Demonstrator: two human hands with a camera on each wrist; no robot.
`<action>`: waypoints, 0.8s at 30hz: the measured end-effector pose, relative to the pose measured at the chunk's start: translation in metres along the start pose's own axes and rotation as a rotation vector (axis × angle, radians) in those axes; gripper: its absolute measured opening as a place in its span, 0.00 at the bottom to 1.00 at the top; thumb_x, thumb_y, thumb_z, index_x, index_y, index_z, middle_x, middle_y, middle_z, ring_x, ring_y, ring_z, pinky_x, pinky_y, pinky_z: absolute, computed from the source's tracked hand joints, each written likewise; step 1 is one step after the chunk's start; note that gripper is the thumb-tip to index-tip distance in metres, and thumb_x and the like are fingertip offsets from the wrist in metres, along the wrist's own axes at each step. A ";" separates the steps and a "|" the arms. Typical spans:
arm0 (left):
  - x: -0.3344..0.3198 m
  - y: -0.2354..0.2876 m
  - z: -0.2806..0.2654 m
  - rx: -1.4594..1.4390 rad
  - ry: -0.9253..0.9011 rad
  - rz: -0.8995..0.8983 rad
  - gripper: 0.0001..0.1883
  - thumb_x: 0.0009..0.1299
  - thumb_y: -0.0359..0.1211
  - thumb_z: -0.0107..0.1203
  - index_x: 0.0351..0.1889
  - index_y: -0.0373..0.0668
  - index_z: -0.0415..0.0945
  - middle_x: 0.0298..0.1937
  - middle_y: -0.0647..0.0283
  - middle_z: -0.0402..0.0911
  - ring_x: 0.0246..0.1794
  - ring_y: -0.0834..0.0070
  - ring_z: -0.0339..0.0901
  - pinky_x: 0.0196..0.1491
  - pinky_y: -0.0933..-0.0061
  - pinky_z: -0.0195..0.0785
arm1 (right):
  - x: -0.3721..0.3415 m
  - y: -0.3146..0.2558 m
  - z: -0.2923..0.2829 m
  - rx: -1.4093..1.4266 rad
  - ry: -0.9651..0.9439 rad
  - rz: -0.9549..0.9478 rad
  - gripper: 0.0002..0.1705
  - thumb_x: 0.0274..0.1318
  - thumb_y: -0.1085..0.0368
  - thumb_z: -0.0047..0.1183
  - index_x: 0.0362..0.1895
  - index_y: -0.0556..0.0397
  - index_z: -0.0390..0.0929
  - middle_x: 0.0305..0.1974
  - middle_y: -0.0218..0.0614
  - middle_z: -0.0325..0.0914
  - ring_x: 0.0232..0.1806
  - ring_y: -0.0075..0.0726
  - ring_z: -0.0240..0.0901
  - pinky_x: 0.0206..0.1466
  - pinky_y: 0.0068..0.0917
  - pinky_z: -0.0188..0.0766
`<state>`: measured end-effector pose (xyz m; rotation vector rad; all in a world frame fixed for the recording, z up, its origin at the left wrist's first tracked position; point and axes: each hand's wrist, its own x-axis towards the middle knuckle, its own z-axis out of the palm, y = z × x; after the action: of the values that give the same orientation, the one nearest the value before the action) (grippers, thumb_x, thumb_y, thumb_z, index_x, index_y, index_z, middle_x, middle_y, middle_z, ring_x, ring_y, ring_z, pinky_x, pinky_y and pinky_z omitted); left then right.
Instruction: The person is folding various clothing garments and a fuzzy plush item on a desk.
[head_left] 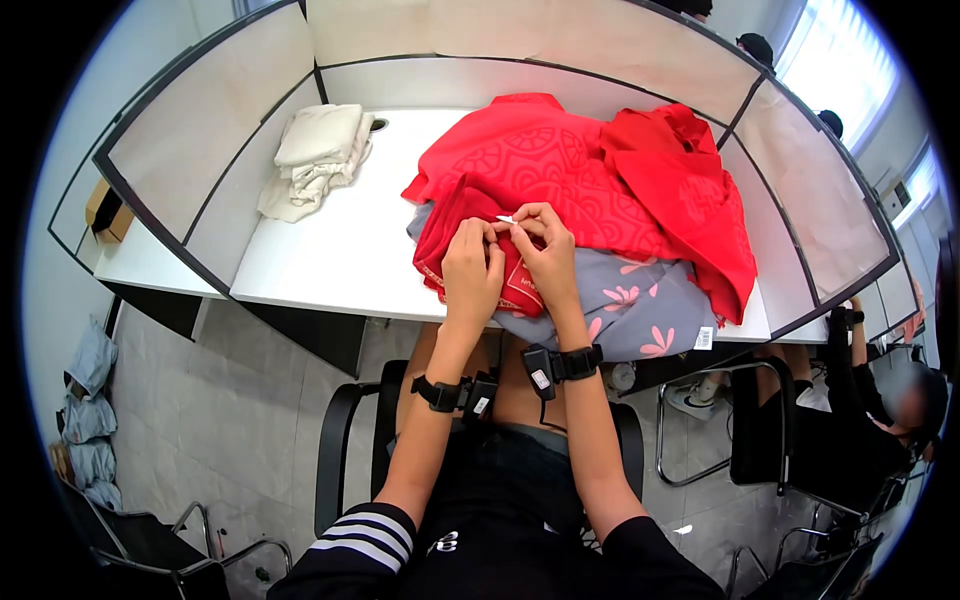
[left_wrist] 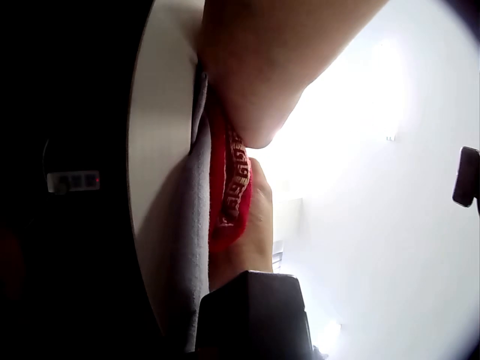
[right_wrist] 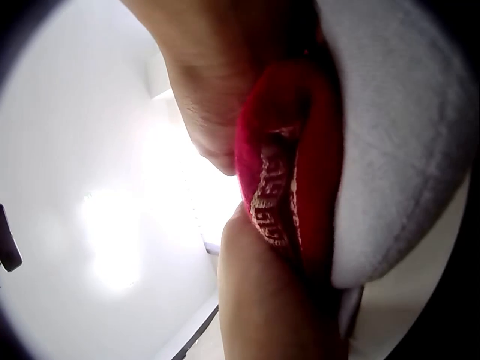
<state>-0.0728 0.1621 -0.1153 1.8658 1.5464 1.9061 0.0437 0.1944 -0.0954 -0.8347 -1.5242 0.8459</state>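
A folded dark-red towel point(head_left: 461, 215) with a gold patterned border lies on a grey cloth with pink flowers point(head_left: 620, 290) at the table's front. My left hand point(head_left: 472, 272) holds the towel with curled fingers. Close beside it, my right hand point(head_left: 548, 258) pinches a small white tag point(head_left: 504, 218) between thumb and forefinger, with the two hands' fingertips nearly meeting. In the left wrist view the towel's border point(left_wrist: 237, 176) shows between the hands. The right wrist view shows the red fold point(right_wrist: 289, 150) beside the grey cloth point(right_wrist: 397, 135); fingertips are hidden there.
A large bright-red patterned cloth point(head_left: 540, 160) spreads behind the hands, with another red piece point(head_left: 690, 190) at right. Folded cream cloths point(head_left: 318, 150) stand at the back left. Low partitions point(head_left: 540, 90) surround the white table point(head_left: 330, 260). A person point(head_left: 850, 400) sits at right.
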 end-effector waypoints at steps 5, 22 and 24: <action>0.000 0.000 0.000 0.002 0.003 -0.002 0.05 0.63 0.20 0.52 0.35 0.35 0.69 0.30 0.53 0.73 0.26 0.61 0.73 0.32 0.64 0.66 | 0.001 0.001 0.002 0.107 -0.012 -0.002 0.05 0.57 0.74 0.56 0.38 0.59 0.75 0.28 0.36 0.83 0.33 0.22 0.80 0.37 0.21 0.71; 0.000 0.000 -0.001 0.007 0.009 0.007 0.05 0.63 0.21 0.51 0.35 0.35 0.69 0.29 0.54 0.72 0.25 0.62 0.72 0.32 0.63 0.65 | 0.001 0.005 0.002 0.024 0.061 -0.144 0.04 0.50 0.77 0.62 0.28 0.62 0.78 0.37 0.32 0.71 0.28 0.19 0.68 0.30 0.19 0.66; 0.000 -0.001 0.000 -0.001 0.007 0.007 0.05 0.63 0.21 0.51 0.35 0.35 0.69 0.29 0.54 0.72 0.25 0.62 0.72 0.32 0.63 0.65 | 0.000 0.006 0.001 -0.002 0.027 -0.169 0.05 0.52 0.76 0.61 0.29 0.61 0.77 0.35 0.33 0.74 0.27 0.18 0.69 0.29 0.18 0.66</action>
<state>-0.0735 0.1625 -0.1154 1.8686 1.5430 1.9182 0.0433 0.1979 -0.1009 -0.7055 -1.5485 0.7066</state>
